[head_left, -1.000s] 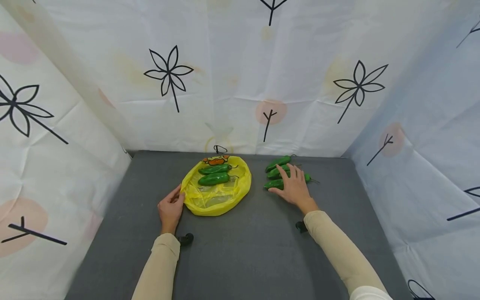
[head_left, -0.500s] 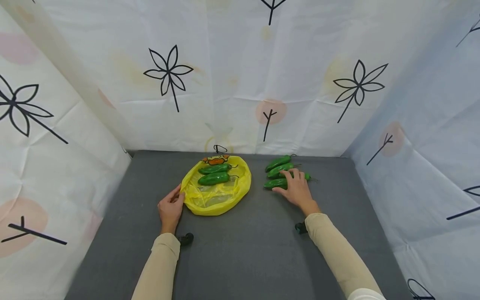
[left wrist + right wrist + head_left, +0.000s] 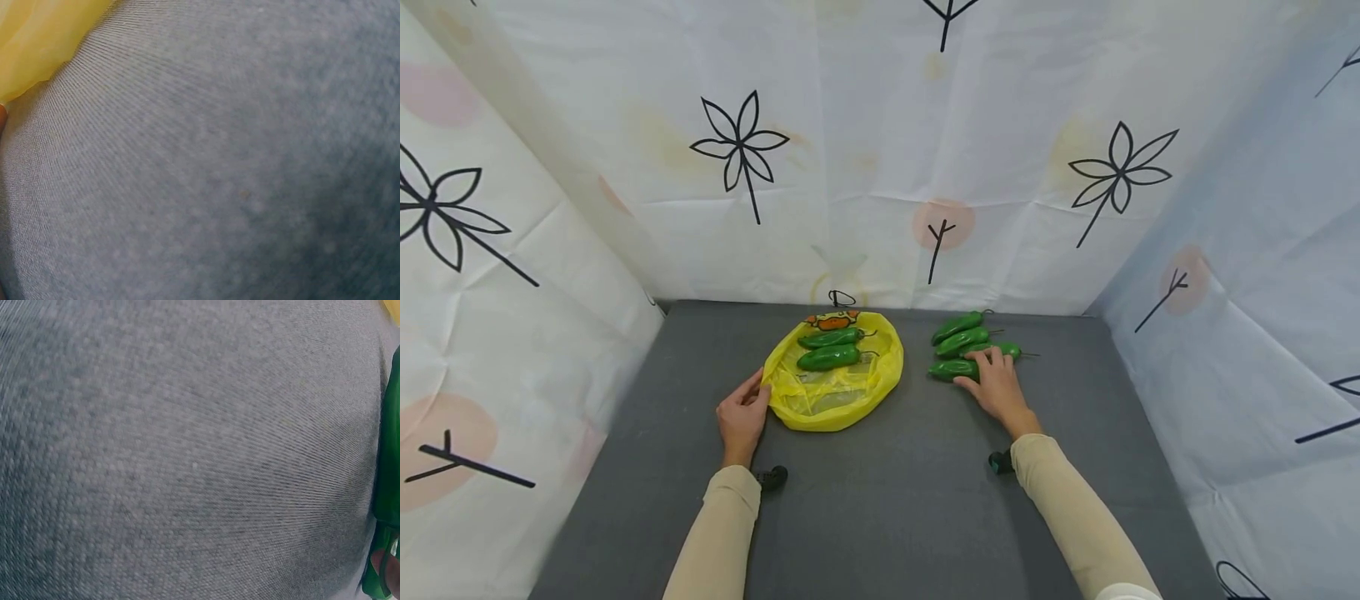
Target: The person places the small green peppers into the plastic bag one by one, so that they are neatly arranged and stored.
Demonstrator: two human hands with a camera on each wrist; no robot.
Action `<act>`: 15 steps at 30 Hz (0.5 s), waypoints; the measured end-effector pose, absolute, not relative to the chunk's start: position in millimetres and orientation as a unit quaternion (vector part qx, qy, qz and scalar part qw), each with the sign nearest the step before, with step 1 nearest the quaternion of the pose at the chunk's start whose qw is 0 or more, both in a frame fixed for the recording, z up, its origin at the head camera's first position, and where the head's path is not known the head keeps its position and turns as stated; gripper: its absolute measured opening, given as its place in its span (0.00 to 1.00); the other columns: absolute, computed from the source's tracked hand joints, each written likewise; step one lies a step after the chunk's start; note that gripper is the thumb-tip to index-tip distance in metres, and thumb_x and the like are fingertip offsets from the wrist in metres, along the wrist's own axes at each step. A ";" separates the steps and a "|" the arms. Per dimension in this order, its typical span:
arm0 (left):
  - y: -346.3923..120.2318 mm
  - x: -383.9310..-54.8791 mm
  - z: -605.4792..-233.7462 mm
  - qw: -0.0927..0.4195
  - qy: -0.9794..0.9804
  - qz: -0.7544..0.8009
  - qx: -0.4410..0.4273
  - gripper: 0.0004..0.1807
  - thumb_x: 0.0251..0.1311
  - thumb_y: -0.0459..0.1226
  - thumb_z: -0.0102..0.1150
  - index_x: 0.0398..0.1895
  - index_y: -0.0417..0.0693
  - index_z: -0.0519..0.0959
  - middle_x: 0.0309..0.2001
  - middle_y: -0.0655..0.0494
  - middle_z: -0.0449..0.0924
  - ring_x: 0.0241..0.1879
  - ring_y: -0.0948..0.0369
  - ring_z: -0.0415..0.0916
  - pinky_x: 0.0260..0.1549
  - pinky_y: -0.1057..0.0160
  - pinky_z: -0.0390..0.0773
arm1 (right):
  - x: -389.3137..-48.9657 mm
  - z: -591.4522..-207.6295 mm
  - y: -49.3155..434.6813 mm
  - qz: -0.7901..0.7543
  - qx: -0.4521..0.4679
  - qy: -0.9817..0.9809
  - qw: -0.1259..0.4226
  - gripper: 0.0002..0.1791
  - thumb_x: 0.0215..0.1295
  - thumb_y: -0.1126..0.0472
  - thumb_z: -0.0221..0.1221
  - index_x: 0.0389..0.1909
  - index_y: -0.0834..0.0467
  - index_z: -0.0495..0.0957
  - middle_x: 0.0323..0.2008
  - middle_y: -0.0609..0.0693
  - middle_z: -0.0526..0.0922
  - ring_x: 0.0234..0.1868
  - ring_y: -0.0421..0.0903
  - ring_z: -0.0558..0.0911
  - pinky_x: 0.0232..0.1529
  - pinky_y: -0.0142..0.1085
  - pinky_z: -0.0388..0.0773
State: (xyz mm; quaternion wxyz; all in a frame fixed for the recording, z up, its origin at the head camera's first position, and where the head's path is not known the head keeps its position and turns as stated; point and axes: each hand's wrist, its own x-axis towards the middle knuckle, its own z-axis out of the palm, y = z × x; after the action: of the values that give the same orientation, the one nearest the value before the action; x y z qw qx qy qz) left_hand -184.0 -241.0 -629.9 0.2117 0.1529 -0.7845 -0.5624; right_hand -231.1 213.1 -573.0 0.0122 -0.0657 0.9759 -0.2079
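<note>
A yellow plastic bag (image 3: 835, 417) lies with its mouth spread wide and its rim rolled round. Two green chili peppers (image 3: 828, 358) rest in it. My left hand (image 3: 742, 419) pinches the bag's left rim; the left wrist view catches just a yellow edge of the bag (image 3: 44, 37). To the right lies a group of several green chili peppers (image 3: 962, 342). My right hand (image 3: 997, 387) grips the nearest pepper (image 3: 952, 369) near its stem end, thumb on the near side and fingers over the far side. In the right wrist view, a green pepper (image 3: 389, 450) shows beside a fingertip (image 3: 384, 569).
Dark grey cloth (image 3: 880, 517) covers the table. Behind it and at both sides hang white curtains (image 3: 865, 150) with printed plants. A dark wrist strap end (image 3: 772, 478) sticks out by the left sleeve, another (image 3: 1000, 462) by the right.
The right hand has drawn slightly back toward the person and its fingers have closed in on the nearest pepper. The left hand and the bag stay where they were.
</note>
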 end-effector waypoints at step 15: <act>-240.6 -184.7 -629.1 0.214 -0.790 -0.554 0.151 0.18 0.66 0.43 0.66 0.58 0.58 0.86 0.50 0.46 0.89 0.34 0.83 0.78 0.36 0.85 0.74 | -225.8 -580.8 210.6 -0.197 -0.077 0.977 -0.008 0.25 0.72 0.49 0.61 0.65 0.56 0.74 0.62 0.62 0.73 0.61 0.65 0.68 0.62 0.58 0.68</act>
State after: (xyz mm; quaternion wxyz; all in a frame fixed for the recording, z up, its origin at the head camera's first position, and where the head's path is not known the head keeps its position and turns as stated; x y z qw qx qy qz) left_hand -184.7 -240.6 -629.1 0.2138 0.1510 -0.7904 -0.5539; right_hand -225.8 210.6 -580.8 -0.0075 -0.0769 0.9773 -0.1975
